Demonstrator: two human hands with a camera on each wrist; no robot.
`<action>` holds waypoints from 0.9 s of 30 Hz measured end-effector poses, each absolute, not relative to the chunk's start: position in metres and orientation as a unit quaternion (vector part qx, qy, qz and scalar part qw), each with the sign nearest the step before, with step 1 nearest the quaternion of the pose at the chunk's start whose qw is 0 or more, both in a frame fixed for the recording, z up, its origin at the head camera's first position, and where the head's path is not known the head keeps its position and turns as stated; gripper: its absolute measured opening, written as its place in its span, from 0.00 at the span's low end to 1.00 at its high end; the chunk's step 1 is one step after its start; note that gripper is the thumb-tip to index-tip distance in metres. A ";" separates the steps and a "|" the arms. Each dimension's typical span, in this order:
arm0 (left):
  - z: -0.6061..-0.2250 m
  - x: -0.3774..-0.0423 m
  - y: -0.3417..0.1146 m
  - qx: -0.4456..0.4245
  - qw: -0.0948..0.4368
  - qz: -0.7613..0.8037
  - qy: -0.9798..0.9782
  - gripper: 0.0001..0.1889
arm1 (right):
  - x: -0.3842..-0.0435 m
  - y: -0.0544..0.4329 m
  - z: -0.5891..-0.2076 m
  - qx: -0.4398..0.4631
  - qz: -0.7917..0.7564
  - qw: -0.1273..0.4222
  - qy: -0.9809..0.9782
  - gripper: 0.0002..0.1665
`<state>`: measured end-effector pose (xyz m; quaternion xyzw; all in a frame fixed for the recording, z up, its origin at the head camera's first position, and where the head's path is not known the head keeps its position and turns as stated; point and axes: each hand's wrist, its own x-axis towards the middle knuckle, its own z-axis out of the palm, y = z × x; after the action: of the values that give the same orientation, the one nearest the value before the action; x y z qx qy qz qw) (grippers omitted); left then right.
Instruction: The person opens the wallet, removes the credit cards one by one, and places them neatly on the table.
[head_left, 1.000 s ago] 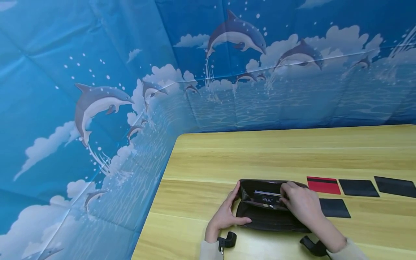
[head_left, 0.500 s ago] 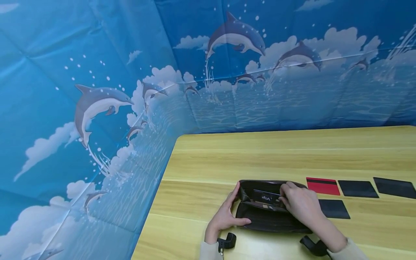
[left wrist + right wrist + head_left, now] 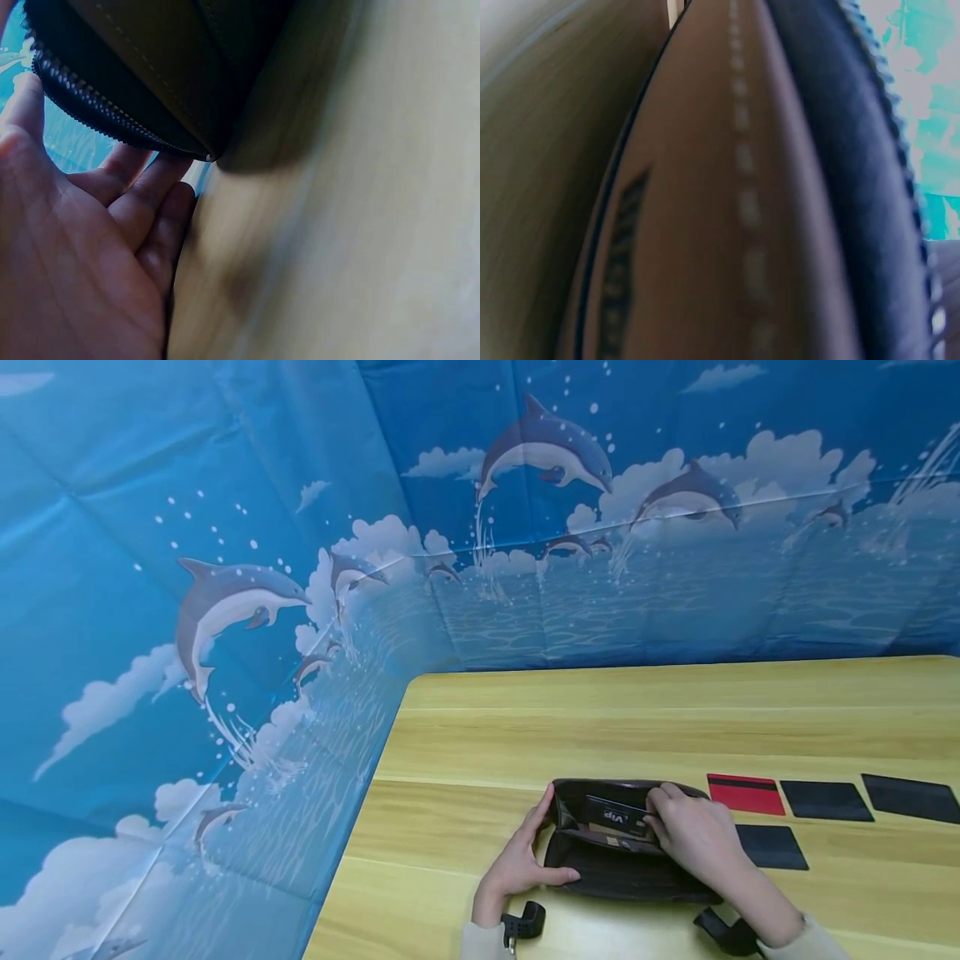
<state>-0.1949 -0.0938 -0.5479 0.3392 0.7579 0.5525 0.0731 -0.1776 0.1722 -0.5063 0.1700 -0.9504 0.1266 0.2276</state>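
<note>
A dark zip wallet (image 3: 622,878) lies unzipped on the table, its mouth spread wide. My left hand (image 3: 517,856) grips its left end, thumb on the near flap and fingers behind the far side. Zip teeth (image 3: 82,94) curve past those fingers in the left wrist view. Inside the wallet, a black card (image 3: 617,816) with "Vip" lettering upside down leans at a slant. My right hand (image 3: 697,831) reaches in from the right and pinches the card's right end; its fingertips are partly hidden. Stitched brown leather (image 3: 697,187) fills most of the right wrist view.
To the right of the wallet lie a red card (image 3: 746,795) with a black stripe and black cards (image 3: 827,800), one partly behind the right hand. The wooden table (image 3: 600,718) ends at a blue dolphin-print backdrop (image 3: 525,610).
The Vip card has tilted inside the wallet, its left end raised, and its lettering shows more fully. Both hands stay at almost the same spots.
</note>
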 end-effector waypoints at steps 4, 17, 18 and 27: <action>-0.549 -0.194 -0.095 0.332 0.083 0.555 0.759 0.58 | -0.176 0.172 -0.507 0.158 0.142 0.215 -0.953 0.17; -0.548 -0.195 -0.094 0.330 0.073 0.550 0.764 0.59 | -0.179 0.173 -0.511 0.137 0.182 0.209 -0.951 0.14; -0.547 -0.195 -0.094 0.329 0.074 0.549 0.765 0.59 | -0.179 0.173 -0.511 0.135 0.185 0.210 -0.951 0.13; -0.551 -0.196 -0.095 0.327 0.077 0.544 0.769 0.58 | -0.178 0.173 -0.513 0.118 0.213 0.229 -0.943 0.15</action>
<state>-0.1956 -0.0948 -0.5505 0.3275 0.7690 0.5436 0.0768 -0.1777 0.1733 -0.5131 0.1178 -0.9426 0.2130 0.2288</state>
